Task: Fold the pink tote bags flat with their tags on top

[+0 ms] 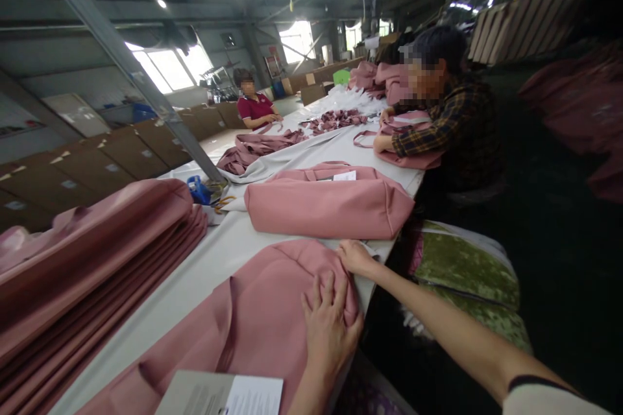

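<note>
A pink bag point(272, 285) of smooth, leather-like material lies flattened on the table in front of me, its rounded end towards the table's right edge. My left hand point(328, 321) rests on that end with the fingers spread. Just beyond it, my right hand point(356, 258) has its fingers curled in at the bag's far corner, closed on the edge; the fingertips are partly hidden. A strap point(228, 318) crosses the bag, and a grey and white printed card point(219, 394) lies on its near part. Behind it stands another pink bag point(321, 207), filled out, with a white label on top.
Folded pink pieces point(111, 259) are stacked on the left. A metal post point(160, 97), a blue tape dispenser point(198, 189) and orange-handled scissors point(224, 203) stand or lie behind. One co-worker point(452, 104) handles a pink bag at right; another point(256, 104) sits across. Green cushions point(467, 266) lie below.
</note>
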Available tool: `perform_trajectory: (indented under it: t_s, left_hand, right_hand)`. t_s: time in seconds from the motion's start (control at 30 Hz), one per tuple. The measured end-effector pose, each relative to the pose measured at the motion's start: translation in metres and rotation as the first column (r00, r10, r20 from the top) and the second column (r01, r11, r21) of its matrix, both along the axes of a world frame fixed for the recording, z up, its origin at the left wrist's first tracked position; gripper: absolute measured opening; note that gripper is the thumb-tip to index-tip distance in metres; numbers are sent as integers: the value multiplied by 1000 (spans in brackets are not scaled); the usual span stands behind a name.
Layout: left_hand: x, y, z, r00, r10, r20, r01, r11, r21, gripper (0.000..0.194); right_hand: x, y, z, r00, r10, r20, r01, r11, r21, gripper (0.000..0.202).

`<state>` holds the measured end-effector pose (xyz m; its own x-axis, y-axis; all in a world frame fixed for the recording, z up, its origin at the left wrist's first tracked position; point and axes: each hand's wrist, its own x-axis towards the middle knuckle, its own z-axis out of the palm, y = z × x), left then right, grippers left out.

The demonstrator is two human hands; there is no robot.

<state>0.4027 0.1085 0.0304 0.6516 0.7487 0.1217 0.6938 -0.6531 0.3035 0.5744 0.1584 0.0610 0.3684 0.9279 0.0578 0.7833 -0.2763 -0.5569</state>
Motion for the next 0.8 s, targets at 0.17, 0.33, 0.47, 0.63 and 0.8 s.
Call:
perform_trajectory:
  t_s: [0.17, 0.33, 0.47, 0.63, 0.8]
  left_hand:
    - [0, -4, 3, 1000, -2, 20, 2, 1000, -4, 71]
    - [1, -5, 8, 997, 5, 78, -3, 1000, -27, 64]
    - [-5, -8, 9, 970, -75, 232, 77, 997, 1, 53]
    - [-15, -12, 11, 843, -192, 503, 237, 971, -25, 24]
    - [-10, -10, 5, 819, -151, 553, 199, 980, -27, 17]
  right_hand:
    - [-10, 13, 82, 984, 175, 24, -176, 954, 244, 30]
    - [-67, 22, 120, 839, 543, -24, -414, 667, 619, 44]
    - [-84, 25, 82, 757, 646, 99, -608, 641, 468, 50]
    - [-53, 38, -1, 772, 566, 291, -596, 803, 18, 49]
    - [-43, 54, -13, 802, 514, 305, -540, 842, 0, 54]
